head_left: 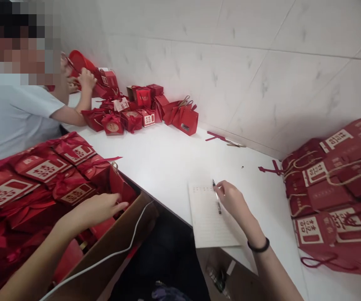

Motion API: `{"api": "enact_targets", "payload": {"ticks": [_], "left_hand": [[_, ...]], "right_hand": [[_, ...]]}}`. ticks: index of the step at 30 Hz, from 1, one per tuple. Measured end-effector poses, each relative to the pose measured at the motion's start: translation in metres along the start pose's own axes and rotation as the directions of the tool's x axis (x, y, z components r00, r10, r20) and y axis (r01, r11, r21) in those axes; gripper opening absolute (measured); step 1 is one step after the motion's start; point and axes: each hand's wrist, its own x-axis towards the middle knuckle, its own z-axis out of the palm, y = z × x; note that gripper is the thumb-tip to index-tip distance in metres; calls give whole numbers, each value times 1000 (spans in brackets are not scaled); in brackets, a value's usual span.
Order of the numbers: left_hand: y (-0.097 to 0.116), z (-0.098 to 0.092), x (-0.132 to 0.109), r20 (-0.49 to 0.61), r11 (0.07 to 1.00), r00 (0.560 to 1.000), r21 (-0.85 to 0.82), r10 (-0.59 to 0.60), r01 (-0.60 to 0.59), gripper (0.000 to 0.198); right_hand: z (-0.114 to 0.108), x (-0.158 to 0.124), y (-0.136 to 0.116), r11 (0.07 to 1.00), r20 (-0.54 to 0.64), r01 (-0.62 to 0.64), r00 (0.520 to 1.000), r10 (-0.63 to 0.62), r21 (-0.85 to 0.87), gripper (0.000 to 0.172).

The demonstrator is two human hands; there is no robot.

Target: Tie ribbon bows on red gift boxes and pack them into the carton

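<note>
A sheet of lined paper (211,221) with some marks along its top lies on the white table at centre right. Across its upper part is a pen (218,205), which my right hand (230,198) pinches between thumb and fingers; a dark band circles that wrist. My left hand (100,209) is over the near edge of a cardboard box (120,242) full of red gift boxes (45,169). Its fingers are apart, and nothing shows in them.
A person in a white shirt (20,104) handles red items at the back left. Red gift boxes (133,119) cluster along the wall. More red bags (334,196) stand at the right. Ribbons (216,136) lie by the wall. A white cable (130,242) crosses the box's edge.
</note>
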Motion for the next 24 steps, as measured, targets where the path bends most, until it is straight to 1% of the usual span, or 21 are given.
{"api": "enact_targets", "payload": {"ticks": [1, 2, 3, 4, 5, 6, 7, 8, 9, 10, 11, 12, 13, 14, 16, 18, 19, 20, 22, 23, 24], "left_hand": [[29, 8, -8, 134, 990, 986, -115, 98, -82, 17], [59, 19, -12, 201, 946, 951, -272, 234, -175, 14], [86, 35, -14, 238, 878, 896, -401, 376, -262, 13], [110, 54, -14, 230, 799, 830, -487, 508, -353, 15], [128, 75, -12, 211, 718, 750, -530, 626, -451, 22], [140, 96, -8, 189, 641, 662, -534, 726, -551, 28], [147, 116, -3, 192, 593, 587, -501, 787, -631, 31], [150, 134, 3, 226, 568, 527, -440, 819, -695, 36], [149, 149, 9, 288, 549, 470, -357, 834, -756, 43], [147, 160, 14, 360, 529, 428, -260, 829, -807, 49], [145, 169, 20, 427, 501, 397, -162, 813, -850, 54], [144, 175, 25, 476, 466, 380, -72, 793, -882, 59], [143, 179, 30, 502, 435, 379, 7, 777, -900, 61], [144, 182, 33, 503, 416, 390, 67, 771, -907, 62], [149, 186, 39, 472, 398, 413, 136, 779, -907, 62], [156, 190, 43, 447, 374, 402, 154, 799, -915, 59], [160, 193, 45, 442, 354, 384, 152, 811, -923, 57], [164, 195, 46, 440, 334, 365, 151, 820, -931, 56], [172, 200, 47, 436, 311, 349, 157, 830, -937, 55], [175, 202, 47, 432, 311, 353, 167, 830, -936, 55], [178, 204, 47, 430, 313, 358, 174, 829, -934, 56]], "right_hand": [[-1, 3, 11, 997, 6, -64, 998, 65, -38, 16], [2, 6, 19, 993, 18, -101, 995, 102, -64, 17], [7, 9, 24, 991, 31, -114, 993, 117, -75, 19], [13, 11, 26, 991, 41, -112, 992, 115, -75, 22], [20, 13, 26, 992, 48, -103, 993, 107, -66, 23], [26, 14, 26, 994, 53, -93, 994, 95, -50, 26], [31, 15, 26, 996, 57, -82, 995, 83, -30, 29], [35, 15, 26, 997, 60, -72, 996, 73, -17, 33], [37, 15, 28, 997, 57, -72, 996, 72, 7, 36], [38, 15, 31, 995, 46, -80, 996, 78, 60, 37], [36, 15, 35, 985, 26, -92, 996, 89, 146, 37], [32, 16, 40, 961, 0, -101, 995, 105, 256, 36], [28, 17, 45, 923, -36, -102, 992, 124, 370, 36], [22, 19, 51, 878, -85, -92, 985, 148, 469, 35], [10, 25, 60, 802, -197, -50, 959, 206, 595, 33], [2, 34, 65, 693, -263, -14, 919, 293, 721, 31], [1, 38, 64, 597, -245, -4, 910, 335, 802, 30], [2, 42, 62, 476, -194, -3, 912, 363, 879, 32], [12, 46, 53, 242, -63, -26, 933, 354, 970, 36], [19, 47, 48, 172, -14, -47, 942, 336, 984, 37], [26, 47, 43, 142, 18, -68, 945, 326, 988, 35]]}}
